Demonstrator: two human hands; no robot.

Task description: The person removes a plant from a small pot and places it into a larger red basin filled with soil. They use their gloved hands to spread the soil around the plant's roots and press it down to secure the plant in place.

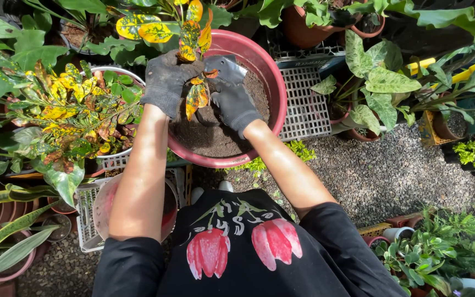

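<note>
Left hand: the left hand [167,81], in a dark work glove, is curled shut around the lower stem of a croton [189,33], fingers wrapped, holding the plant upright over the pot.
Right hand: the right hand [232,99], gloved the same, is closed on the handle of a trowel [227,67]; the grey blade points toward the far rim, just beside the croton's stem.
Croton: yellow, green and orange leaves rise above the left hand; a few small orange leaves hang below it, between the two gloves, over the soil.
Pot: a large red pot [273,93] filled partway with dark soil [210,135]; both hands sit inside its rim, toward the far left half.
Open room: the near and right parts of the soil lie bare; the rim stands well above the soil all round.
Arms: both forearms are bare and reach forward from black sleeves, the left nearly straight, the right angled inward from the elbow, so the hands meet close together.
Left edge: a second croton [78,110] in a white pot sits touching or just beside the red pot; whether they touch I cannot tell.
Right edge: a white plastic crate [306,104] lies just beside the pot, with gravel [391,176] beyond it.
Around: potted plants crowd every side.
</note>
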